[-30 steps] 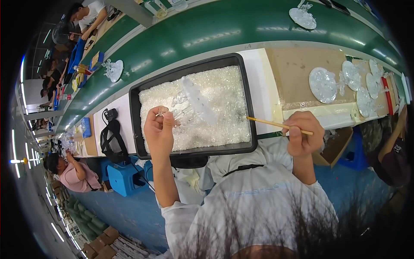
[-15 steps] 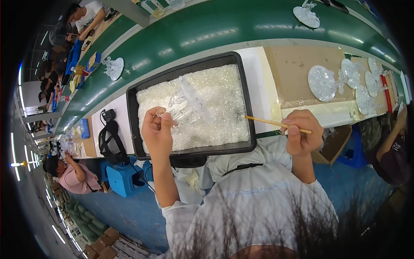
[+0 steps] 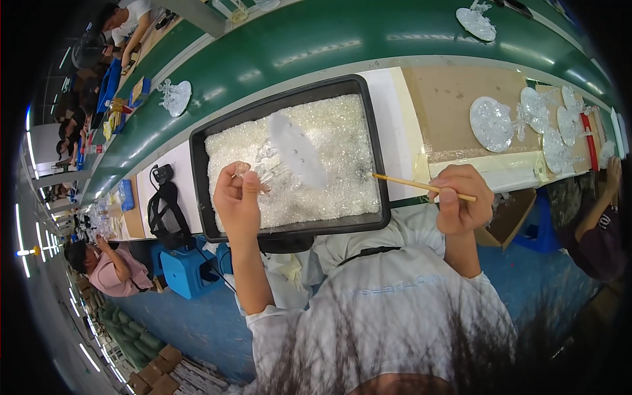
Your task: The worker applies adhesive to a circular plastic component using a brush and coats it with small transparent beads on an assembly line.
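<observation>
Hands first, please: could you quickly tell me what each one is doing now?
Left hand: closed on a clear plastic piece.
Right hand: closed on a thin wooden stick.

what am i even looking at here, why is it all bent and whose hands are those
This is one view from a wide fisheye camera worn on a person's head, looking down at their own work; that lens is what bends the straight edges. There is no machine, only two bare hands. The left hand holds up a clear plastic piece with a flat oval part. The right hand grips a thin wooden stick pointing left. Below them sits a black tray filled with small clear bits. It stands on a long bench next to a green belt. More clear pieces lie to the right. Other people work nearby.
</observation>
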Motion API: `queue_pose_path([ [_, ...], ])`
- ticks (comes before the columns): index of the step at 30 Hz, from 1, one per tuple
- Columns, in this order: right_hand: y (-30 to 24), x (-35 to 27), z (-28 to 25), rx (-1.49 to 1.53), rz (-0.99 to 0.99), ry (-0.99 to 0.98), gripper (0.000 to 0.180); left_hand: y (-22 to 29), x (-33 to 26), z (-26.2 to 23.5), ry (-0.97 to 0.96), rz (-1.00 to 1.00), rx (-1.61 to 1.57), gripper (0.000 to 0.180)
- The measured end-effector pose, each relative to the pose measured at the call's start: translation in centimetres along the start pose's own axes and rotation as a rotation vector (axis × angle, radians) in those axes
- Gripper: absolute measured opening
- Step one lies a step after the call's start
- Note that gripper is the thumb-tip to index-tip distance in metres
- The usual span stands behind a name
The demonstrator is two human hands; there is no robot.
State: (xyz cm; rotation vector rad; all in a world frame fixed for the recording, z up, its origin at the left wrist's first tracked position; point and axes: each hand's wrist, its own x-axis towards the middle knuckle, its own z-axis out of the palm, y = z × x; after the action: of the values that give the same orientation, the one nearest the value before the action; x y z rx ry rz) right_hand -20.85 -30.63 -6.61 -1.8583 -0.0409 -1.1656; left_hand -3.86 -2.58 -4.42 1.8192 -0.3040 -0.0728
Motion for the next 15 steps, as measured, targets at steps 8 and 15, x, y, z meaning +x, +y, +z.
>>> queue_pose_path([
  [8, -0.3, 0.3, 0.2, -0.001, 0.005, 0.0, 0.022, 0.5, 0.0, -0.1, -0.029, -0.032, -0.025, 0.02],
  [15, -0.1, 0.4, 0.3, -0.005, 0.006, -0.012, 0.021, 0.2, 0.7, -0.4, -0.032, -0.05, -0.07, 0.021],
])
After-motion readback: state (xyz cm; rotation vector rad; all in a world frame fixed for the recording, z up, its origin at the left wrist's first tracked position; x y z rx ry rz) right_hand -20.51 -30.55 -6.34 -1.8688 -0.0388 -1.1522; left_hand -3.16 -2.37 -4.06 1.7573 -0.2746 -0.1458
